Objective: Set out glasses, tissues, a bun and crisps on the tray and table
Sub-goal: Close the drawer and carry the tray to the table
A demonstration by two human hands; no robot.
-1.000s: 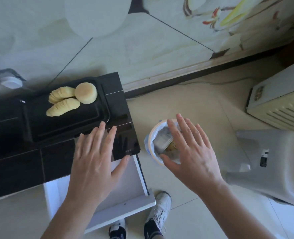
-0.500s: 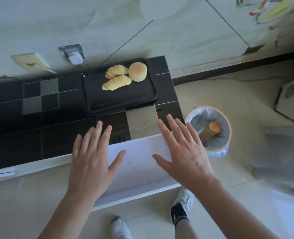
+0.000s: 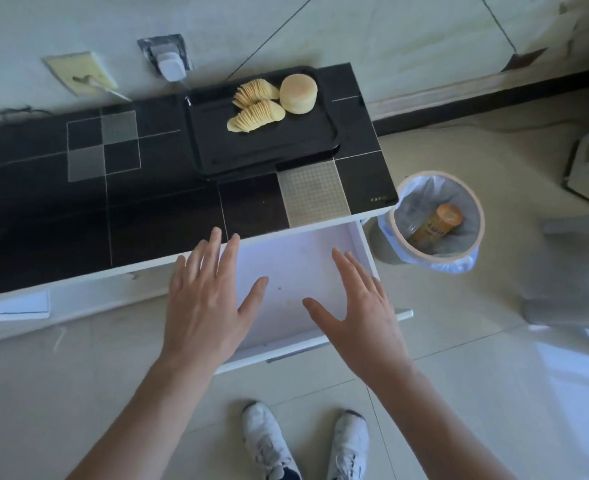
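Overhead, the left hand [image 3: 205, 306] and right hand [image 3: 362, 313] are spread flat above the pulled-out white drawer [image 3: 296, 271], nothing grasped. Pale stacked crisps [image 3: 255, 110] and a round bun [image 3: 298, 93] are seen on the glossy black tray [image 3: 269, 147] at twelve o'clock.

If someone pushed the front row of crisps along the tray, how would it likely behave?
The front row of crisps would probably fan apart, since the thin slices only lean on one another. They look brittle, so a firm push may snap some. The glossy tray seems slick, so loose crisps could slide.

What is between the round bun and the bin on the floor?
In the head view, only the black tray's rim and bare black tabletop lie between the round pale bun and white-lined bin.
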